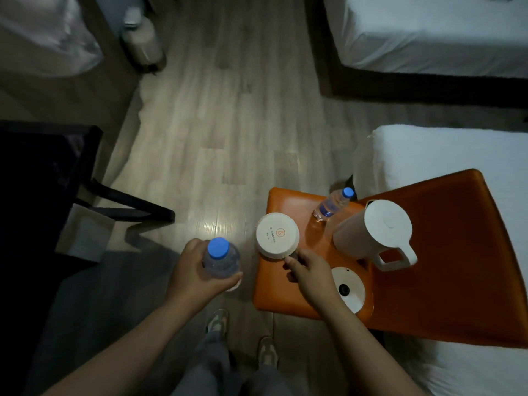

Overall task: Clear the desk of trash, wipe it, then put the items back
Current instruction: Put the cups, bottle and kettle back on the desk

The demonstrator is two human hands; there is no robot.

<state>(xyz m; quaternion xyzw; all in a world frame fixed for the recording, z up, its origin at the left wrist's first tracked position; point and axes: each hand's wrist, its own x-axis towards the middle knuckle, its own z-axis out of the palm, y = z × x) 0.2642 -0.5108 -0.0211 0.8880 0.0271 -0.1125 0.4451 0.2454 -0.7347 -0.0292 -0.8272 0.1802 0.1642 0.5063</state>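
My left hand (197, 272) grips a clear water bottle with a blue cap (220, 257), held upright over the floor. My right hand (307, 274) pinches the near rim of a white round box with an orange logo (276, 234), which sits at the front left corner of the orange chair seat (285, 292). On the same seat stand a second blue-capped water bottle (333, 205), a white kettle with a handle (377, 231) and the kettle's round white base (350, 288).
A dark desk (37, 172) with black legs is at the left, a white bin (85, 235) beneath it. White beds lie at the right (457, 155) and far right (428, 32). A pale container (141, 38) stands on the wood floor. My shoes (218, 324) show below.
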